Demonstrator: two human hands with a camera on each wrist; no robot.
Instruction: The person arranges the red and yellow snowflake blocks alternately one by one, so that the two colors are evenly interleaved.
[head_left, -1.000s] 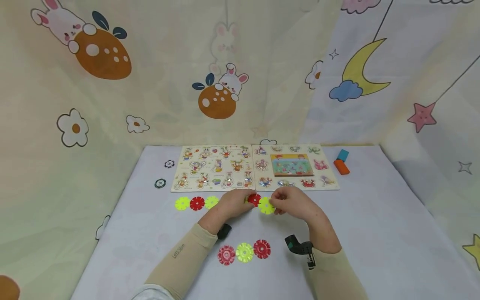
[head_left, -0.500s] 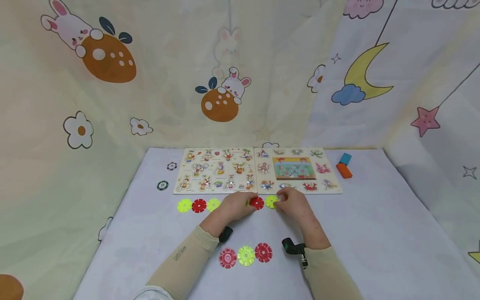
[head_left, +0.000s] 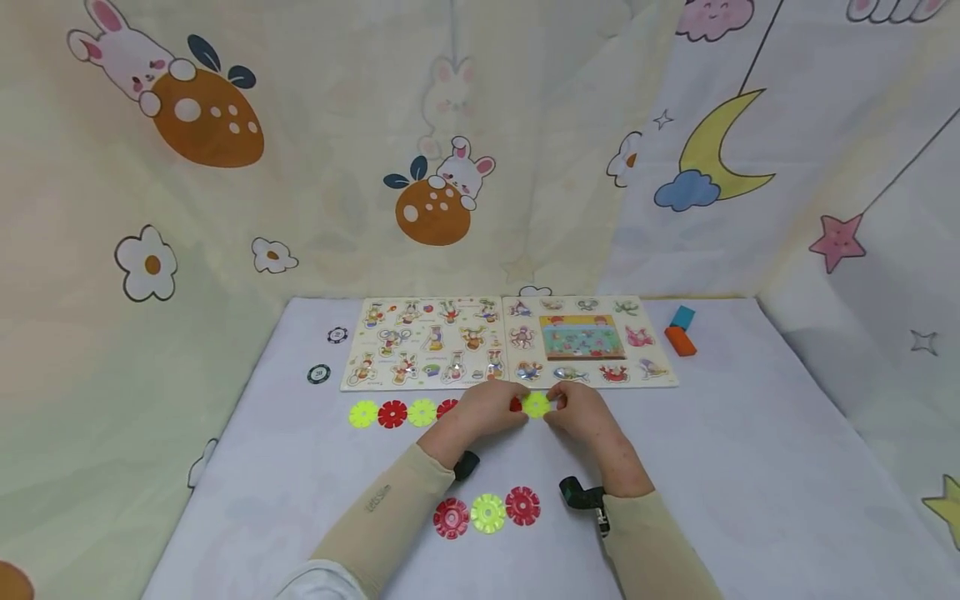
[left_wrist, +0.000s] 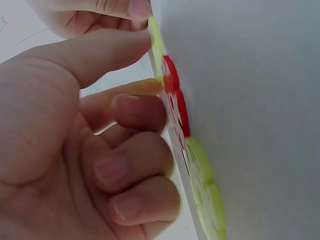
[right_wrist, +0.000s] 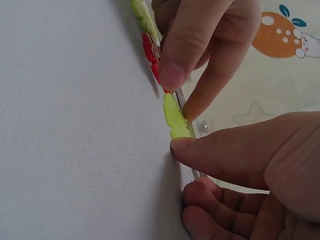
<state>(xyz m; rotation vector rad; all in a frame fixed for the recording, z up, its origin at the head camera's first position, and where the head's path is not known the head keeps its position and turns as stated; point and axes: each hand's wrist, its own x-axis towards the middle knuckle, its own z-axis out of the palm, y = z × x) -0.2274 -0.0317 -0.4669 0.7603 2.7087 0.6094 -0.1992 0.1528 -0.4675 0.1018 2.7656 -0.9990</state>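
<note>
A row of yellow and red plastic snowflake discs lies along the near edge of the puzzle boards. At its right end is a yellow snowflake disc (head_left: pixel 536 406). My left hand (head_left: pixel 491 408) pinches this disc's left side with thumb and index finger, the other fingers curled in the left wrist view. From the right, my right hand (head_left: pixel 587 414) pinches the same disc, its thumb (right_wrist: pixel 225 150) on the near edge. A red snowflake disc (head_left: pixel 516 405) beside it is mostly covered by my left hand, which hides part of the row.
A second, shorter row has a red disc (head_left: pixel 451 518), a yellow disc (head_left: pixel 488 513) and another red disc (head_left: pixel 522 506). Behind lie an animal puzzle board (head_left: pixel 423 342) and a sea-creature board (head_left: pixel 592 375). Orange (head_left: pixel 681 341) and blue (head_left: pixel 682 317) blocks sit right; chips (head_left: pixel 318 373) left.
The yellow disc in my right hand has shifted slightly away from me, level with the row. My left hand has slid right from the red disc onto the yellow one.
</note>
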